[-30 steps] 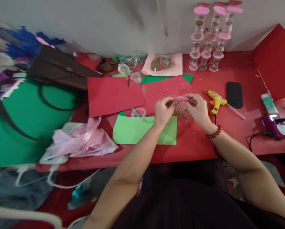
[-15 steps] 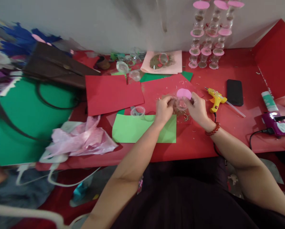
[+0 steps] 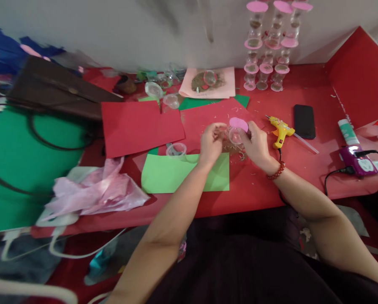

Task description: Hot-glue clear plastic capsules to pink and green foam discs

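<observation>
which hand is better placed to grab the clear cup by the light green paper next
Probably the left hand: it's nearer the clear cup and seems free, while the right hand holds a plastic cup and pink disc.

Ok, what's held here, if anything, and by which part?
The right hand holds a clear cup with a pink disc, by the right edge; whether the left hand grips anything is unclear.

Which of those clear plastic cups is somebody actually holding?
The cup in the right hand, beside the pink disc; the stacked cups and the other loose ones are untouched.
</observation>
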A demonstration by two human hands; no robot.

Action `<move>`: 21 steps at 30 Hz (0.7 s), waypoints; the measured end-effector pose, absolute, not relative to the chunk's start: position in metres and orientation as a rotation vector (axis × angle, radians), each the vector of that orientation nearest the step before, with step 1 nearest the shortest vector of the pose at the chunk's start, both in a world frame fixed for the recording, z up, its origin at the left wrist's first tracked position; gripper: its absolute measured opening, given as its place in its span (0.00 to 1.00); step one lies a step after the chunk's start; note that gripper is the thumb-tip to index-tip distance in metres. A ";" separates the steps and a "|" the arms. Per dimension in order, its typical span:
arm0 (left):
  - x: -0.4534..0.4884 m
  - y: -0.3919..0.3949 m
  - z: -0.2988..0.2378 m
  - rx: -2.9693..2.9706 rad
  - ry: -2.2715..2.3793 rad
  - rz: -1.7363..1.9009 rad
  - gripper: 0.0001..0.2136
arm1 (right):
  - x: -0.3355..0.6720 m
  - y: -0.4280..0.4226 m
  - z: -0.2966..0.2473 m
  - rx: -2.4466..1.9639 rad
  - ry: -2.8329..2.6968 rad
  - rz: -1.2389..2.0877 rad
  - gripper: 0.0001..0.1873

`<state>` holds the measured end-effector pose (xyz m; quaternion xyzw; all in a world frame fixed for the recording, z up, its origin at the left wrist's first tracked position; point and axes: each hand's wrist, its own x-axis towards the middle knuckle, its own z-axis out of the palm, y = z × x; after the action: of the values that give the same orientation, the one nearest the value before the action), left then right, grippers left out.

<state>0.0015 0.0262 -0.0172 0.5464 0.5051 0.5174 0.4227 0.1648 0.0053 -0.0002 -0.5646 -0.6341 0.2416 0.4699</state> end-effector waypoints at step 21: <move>0.010 0.011 -0.003 1.166 0.794 1.079 0.26 | 0.168 0.010 0.004 -1.272 -1.395 0.696 0.10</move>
<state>0.0097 0.0112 -0.0033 0.5095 0.3468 0.4712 0.6309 0.1680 0.0098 0.0037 -0.5341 -0.5856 0.2922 0.5352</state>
